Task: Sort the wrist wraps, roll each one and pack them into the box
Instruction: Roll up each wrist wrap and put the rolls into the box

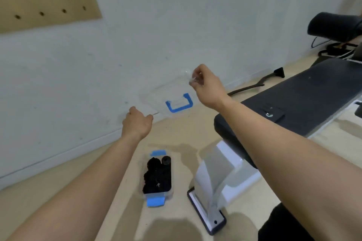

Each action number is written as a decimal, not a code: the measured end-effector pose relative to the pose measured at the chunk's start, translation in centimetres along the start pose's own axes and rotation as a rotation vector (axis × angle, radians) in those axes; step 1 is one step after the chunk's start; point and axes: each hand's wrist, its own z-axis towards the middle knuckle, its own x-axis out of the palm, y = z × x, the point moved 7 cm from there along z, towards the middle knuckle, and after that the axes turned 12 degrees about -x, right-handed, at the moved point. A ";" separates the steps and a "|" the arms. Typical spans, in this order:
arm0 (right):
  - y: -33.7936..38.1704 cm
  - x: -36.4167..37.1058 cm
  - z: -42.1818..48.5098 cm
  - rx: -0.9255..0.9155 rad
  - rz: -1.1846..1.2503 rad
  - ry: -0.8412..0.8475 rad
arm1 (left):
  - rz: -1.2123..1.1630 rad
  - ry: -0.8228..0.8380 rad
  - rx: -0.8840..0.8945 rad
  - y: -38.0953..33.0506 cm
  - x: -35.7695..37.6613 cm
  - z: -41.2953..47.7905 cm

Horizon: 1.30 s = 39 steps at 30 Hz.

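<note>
Black wrist wraps [156,176], rolled, fill a clear plastic box [158,195] standing open on the pale floor, a blue latch folded out at each short end. One roll [166,160] stands on end at the far corner. Above, the clear lid [168,96], with its own blue latch, is held tilted in mid-air, left hand [137,121] gripping its near edge, right hand [205,86] pinching its far corner.

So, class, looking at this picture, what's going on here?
A person holds a clear lid with a blue clip up in the air. The left hand grips one corner and the right hand pinches the opposite one. Below on the floor, the open box holds black rolled wrist wraps, beside a weight bench.
</note>
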 end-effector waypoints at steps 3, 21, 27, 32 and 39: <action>-1.6 5.2 -0.6 0.114 0.149 0.072 | -0.006 0.015 -0.133 6.9 -1.2 1.2; -20.8 27.1 -9.7 0.412 -0.430 0.465 | -0.577 0.412 -0.719 29.2 17.0 2.0; -25.4 33.4 -10.0 0.330 -0.462 0.652 | -0.773 0.478 -0.973 32.2 22.4 0.4; -27.7 38.7 -8.8 0.241 -0.465 0.709 | -0.904 0.521 -1.039 33.5 25.2 1.0; -30.0 41.9 -8.2 0.228 -0.494 0.792 | -0.953 0.507 -1.037 34.0 25.7 1.7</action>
